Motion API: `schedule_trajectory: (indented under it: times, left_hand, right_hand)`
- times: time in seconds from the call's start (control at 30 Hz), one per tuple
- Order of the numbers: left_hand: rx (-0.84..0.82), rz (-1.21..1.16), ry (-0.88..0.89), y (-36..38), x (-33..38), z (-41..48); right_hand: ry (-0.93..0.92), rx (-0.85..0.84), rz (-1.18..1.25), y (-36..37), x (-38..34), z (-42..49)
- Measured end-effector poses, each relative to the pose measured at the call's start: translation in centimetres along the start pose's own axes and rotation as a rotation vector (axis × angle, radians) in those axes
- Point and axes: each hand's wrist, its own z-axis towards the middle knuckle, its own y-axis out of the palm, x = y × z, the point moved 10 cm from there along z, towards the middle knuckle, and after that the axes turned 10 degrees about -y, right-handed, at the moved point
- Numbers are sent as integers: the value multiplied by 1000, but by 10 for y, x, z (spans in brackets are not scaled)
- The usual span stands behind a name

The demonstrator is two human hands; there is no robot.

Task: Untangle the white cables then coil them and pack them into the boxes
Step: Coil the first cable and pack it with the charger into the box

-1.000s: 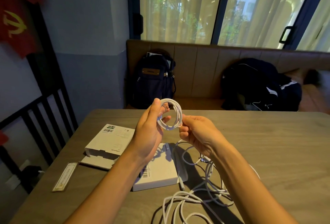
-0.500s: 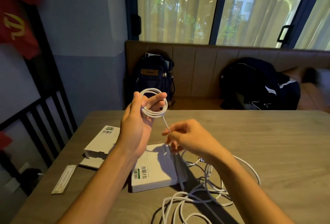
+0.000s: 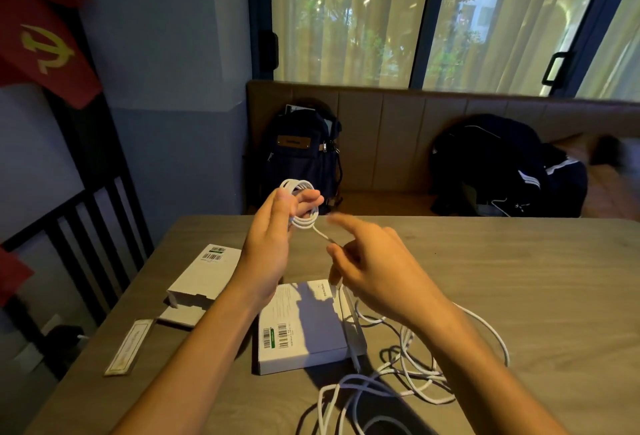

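Note:
My left hand [image 3: 268, 247] is raised above the table's far edge and grips a small coil of white cable [image 3: 300, 223] round its fingers. A short length of that cable runs down from the coil to my right hand [image 3: 374, 271], which holds it between thumb and curled fingers, the blurred index finger pointing out. Below my hands a shut white box [image 3: 304, 327] with barcode labels lies flat. A second white box [image 3: 204, 278], open at its near end, lies to the left. A loose tangle of white cables [image 3: 408, 379] sprawls under my right forearm.
The grey wooden table [image 3: 519, 296] carries a narrow paper strip [image 3: 129, 348] near its left edge. Behind it a padded bench holds a dark backpack [image 3: 301, 154] and a dark jacket [image 3: 502, 164]. A black chair back [image 3: 86, 226] stands at the left.
My right hand has swung up and round from below the coil, and its index finger now sticks out. My left hand stays raised with the coil, which looks thicker.

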Motion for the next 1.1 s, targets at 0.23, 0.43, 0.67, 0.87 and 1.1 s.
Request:
schedule_trajectory:
  times: [0.23, 0.43, 0.67, 0.87, 1.1]
  left_hand:
    - [-56, 37, -39, 12, -9, -4]
    - [-66, -55, -84, 15, -13, -3]
    - [-163, 8, -79, 35, -17, -11]
    - [-175, -14, -89, 39, -21, -12]
    - [-203, -303, -110, 39, -14, -11]
  right_hand:
    - [123, 47, 784, 3, 6, 3]
    - [125, 227, 503, -11, 33, 1]
    - [38, 35, 315, 0, 26, 5]
    - [151, 106, 298, -7, 36, 1]
    - [249, 362, 598, -13, 50, -3]
